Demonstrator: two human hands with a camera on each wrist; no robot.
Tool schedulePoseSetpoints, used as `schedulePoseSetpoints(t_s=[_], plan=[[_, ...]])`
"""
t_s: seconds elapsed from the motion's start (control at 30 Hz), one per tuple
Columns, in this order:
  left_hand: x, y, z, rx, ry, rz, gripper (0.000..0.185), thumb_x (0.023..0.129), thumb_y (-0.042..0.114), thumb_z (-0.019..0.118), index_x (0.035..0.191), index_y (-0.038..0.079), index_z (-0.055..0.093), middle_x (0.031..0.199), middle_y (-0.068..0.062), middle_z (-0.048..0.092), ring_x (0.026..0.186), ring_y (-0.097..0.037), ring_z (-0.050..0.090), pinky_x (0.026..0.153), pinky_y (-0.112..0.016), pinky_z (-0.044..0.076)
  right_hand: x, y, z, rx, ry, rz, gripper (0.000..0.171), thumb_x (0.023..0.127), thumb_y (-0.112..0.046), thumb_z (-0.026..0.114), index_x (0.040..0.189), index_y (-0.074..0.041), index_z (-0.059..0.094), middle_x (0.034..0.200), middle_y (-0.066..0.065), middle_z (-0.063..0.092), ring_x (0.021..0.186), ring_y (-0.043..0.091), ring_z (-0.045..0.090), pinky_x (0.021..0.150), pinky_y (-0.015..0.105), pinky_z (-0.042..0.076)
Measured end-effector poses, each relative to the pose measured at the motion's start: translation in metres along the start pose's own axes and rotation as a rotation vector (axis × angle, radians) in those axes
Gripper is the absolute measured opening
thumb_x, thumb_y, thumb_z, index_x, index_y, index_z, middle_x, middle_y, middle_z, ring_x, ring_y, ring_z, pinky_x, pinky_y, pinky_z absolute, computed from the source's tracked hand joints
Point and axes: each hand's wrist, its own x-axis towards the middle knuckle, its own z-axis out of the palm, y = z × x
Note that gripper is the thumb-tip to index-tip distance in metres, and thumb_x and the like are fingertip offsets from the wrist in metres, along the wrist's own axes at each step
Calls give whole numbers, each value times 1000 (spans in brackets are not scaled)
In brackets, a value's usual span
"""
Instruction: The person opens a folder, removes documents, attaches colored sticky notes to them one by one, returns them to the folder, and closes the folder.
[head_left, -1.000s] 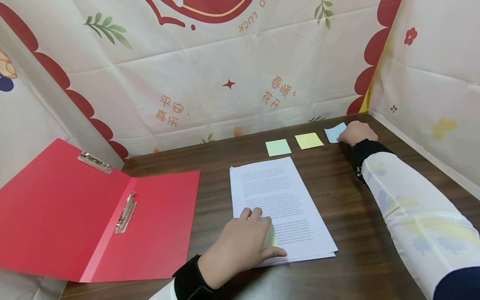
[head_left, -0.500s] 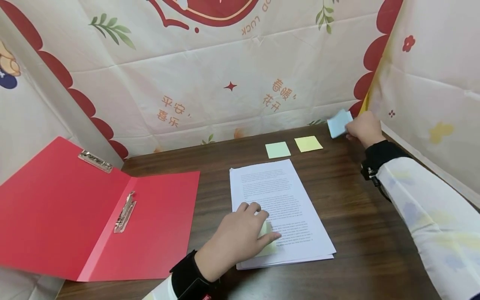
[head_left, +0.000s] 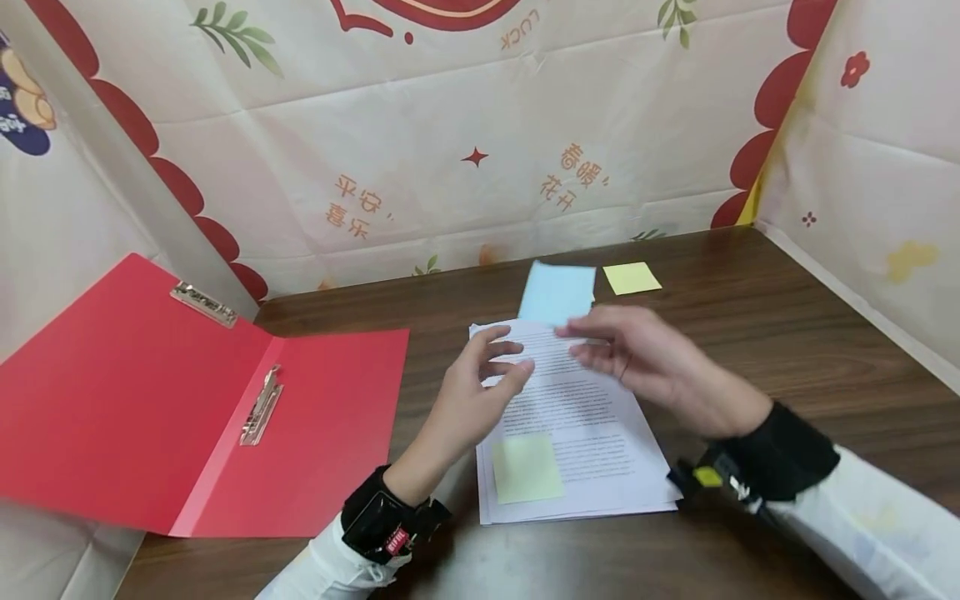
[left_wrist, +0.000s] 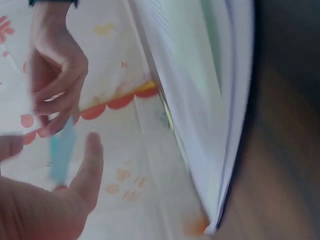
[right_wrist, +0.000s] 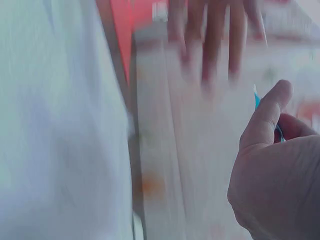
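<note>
Pinching a thin, pale-blue sticky note (head_left: 557, 292) between thumb and fingers of the right hand (head_left: 660, 367), above the far end of the printed sheets (head_left: 592, 417). Spreading the fingers of the left hand (head_left: 480, 387), loosely bent, over the sheets near the right hand. Presenting a broad face in the head view, just a bright-blue sliver in the right wrist view. To be seen farther out: 1 pale-green note (head_left: 527, 468) on the sheets, 1 yellow note (head_left: 632, 278) on the dark wood-grain table (head_left: 750, 333), an open red folder (head_left: 337, 425) at left, patterned cloth (head_left: 435, 150) behind.
</note>
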Motion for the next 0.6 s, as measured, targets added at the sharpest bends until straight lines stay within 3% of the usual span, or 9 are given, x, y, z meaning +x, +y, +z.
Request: schedulePoseSetpoints(t_s=[0.07, 0.13, 0.27, 0.33, 0.43, 0.53, 0.6], plan=[[2, -1, -1, -151, 43, -55, 51, 106, 22, 66, 153, 8, 50, 137, -19, 70, 116, -27, 75, 96, -43, 64, -8, 17, 20, -45, -67, 22, 13, 105, -10, 66, 98, -9, 75, 107, 8, 82, 82, 13, 76, 80, 25, 65], [3, -2, -2, -225, 97, -72, 46, 106, 20, 65, 149, 6, 55, 130, -22, 72, 110, -25, 76, 93, -41, 65, -14, 27, 35, -121, -125, 46, 12, 104, -11, 67, 93, -9, 71, 106, 8, 82, 80, 13, 78, 80, 27, 65], [3, -3, -8, -190, 157, -89, 40, 106, 20, 66, 143, 4, 63, 120, -20, 75, 102, -19, 76, 90, -39, 66, -22, 28, 45, -422, -155, -1, 17, 102, -19, 71, 97, -2, 70, 99, 10, 82, 74, 16, 77, 74, 31, 66], [3, -3, -11, -170, 138, -96, 40, 105, 18, 67, 143, 4, 64, 119, -20, 75, 101, -20, 76, 88, -39, 66, -25, 24, 44, -593, -106, -75, 24, 102, -22, 72, 104, 2, 72, 96, 10, 78, 72, 19, 75, 69, 32, 65], [3, -1, -16, -132, 68, -102, 39, 105, 17, 67, 141, 3, 65, 120, -20, 74, 98, -20, 74, 86, -40, 67, -31, 16, 40, -807, 37, -222, 30, 101, -28, 75, 112, 0, 71, 92, 9, 72, 68, 21, 69, 64, 31, 59], [2, 3, -19, -81, -32, -97, 38, 105, 18, 66, 140, 4, 67, 122, -18, 73, 95, -19, 73, 86, -38, 66, -34, 7, 38, -932, 138, -313, 32, 99, -32, 78, 115, -6, 70, 92, 10, 68, 65, 20, 64, 59, 30, 53], [0, 5, -21, -47, -94, -82, 36, 106, 19, 66, 138, 4, 68, 122, -16, 73, 92, -18, 72, 85, -37, 66, -35, 2, 36, -957, 123, -310, 31, 98, -32, 79, 114, -8, 71, 91, 11, 68, 63, 20, 61, 57, 31, 51]])
